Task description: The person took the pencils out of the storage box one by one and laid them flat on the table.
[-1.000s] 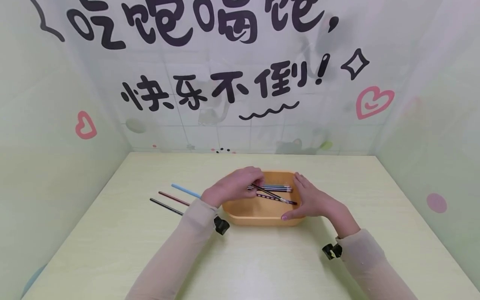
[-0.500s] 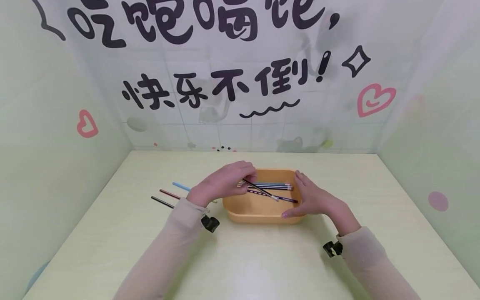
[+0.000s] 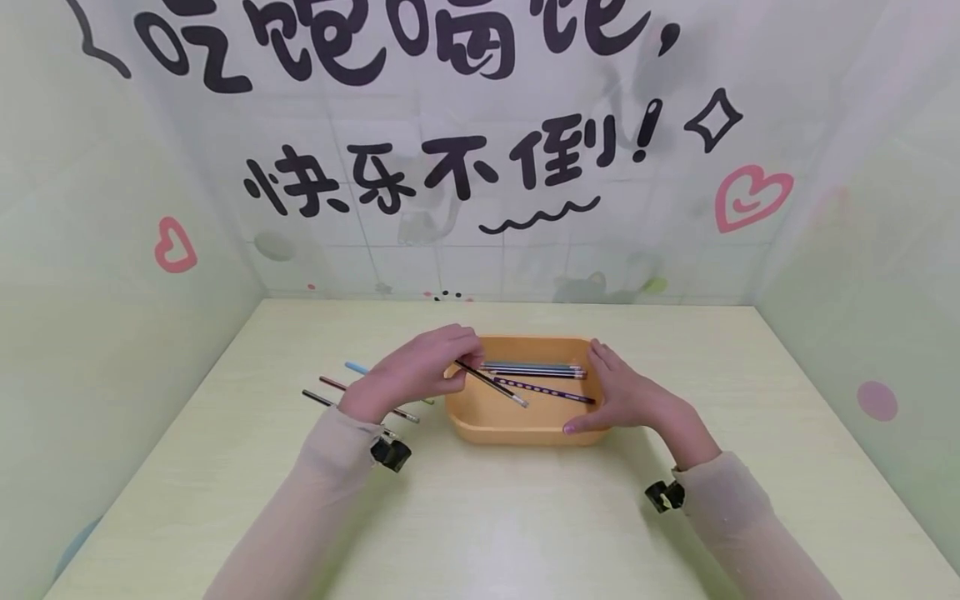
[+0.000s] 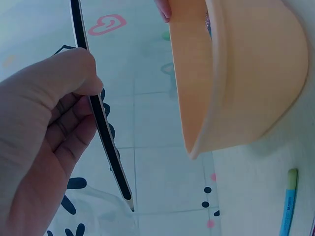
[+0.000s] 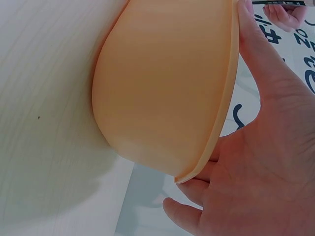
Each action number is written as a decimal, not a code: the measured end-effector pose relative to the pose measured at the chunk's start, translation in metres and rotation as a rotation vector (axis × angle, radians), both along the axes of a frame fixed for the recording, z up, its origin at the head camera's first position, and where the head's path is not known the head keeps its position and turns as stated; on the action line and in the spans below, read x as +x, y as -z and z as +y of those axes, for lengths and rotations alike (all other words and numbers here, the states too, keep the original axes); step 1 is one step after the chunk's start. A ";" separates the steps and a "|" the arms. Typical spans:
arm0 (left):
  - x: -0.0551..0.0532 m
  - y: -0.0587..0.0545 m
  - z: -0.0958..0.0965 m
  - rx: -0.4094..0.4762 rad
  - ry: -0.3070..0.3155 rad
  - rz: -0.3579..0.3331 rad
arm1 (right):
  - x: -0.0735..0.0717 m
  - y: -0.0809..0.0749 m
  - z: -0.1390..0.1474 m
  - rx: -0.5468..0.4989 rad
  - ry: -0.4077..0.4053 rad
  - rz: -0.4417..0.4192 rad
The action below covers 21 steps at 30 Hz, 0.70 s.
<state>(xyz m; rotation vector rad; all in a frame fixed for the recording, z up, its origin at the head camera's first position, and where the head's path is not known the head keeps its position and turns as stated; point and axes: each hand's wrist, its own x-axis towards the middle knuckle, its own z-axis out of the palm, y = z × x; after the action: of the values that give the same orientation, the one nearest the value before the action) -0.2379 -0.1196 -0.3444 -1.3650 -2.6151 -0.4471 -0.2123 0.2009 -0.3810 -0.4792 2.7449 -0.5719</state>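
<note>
My left hand (image 3: 431,367) pinches a black striped pencil (image 3: 495,386) between thumb and fingers, over the left side of an orange plastic basket (image 3: 517,437). In the left wrist view the pencil's sharpened tip points down and away from the basket. Inside lie a purple pencil with a row of spots (image 3: 543,390) and several dark and bluish pencils (image 3: 532,370) along the back. My right hand (image 3: 630,396) holds the basket's right end, its thumb on the near rim and its fingers at the far rim, as the right wrist view (image 5: 157,88) shows from outside.
Left of the basket, a blue pencil (image 3: 356,367), a reddish pencil (image 3: 332,383) and a black pencil (image 3: 318,398) lie on the pale wooden table (image 3: 525,525), partly hidden by the left arm. A printed curtain (image 3: 480,267) rises behind the table, with side panels left and right.
My left hand has moved left with the black pencil, from the basket's middle to its left rim, uncovering more of the pencils inside. The right hand stays on the basket.
</note>
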 end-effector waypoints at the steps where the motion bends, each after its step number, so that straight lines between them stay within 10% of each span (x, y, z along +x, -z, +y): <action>1: 0.001 0.000 -0.002 0.000 -0.006 -0.001 | 0.000 0.000 0.000 -0.001 0.000 0.000; 21: 0.016 0.013 -0.057 -0.005 -0.132 0.009 | 0.000 0.000 0.000 0.000 0.005 -0.006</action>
<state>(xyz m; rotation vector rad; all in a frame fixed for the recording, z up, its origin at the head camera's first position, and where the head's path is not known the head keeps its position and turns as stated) -0.2216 -0.1767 -0.3571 -1.1827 -2.6801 -0.4152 -0.2122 0.2006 -0.3808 -0.4702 2.7409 -0.5729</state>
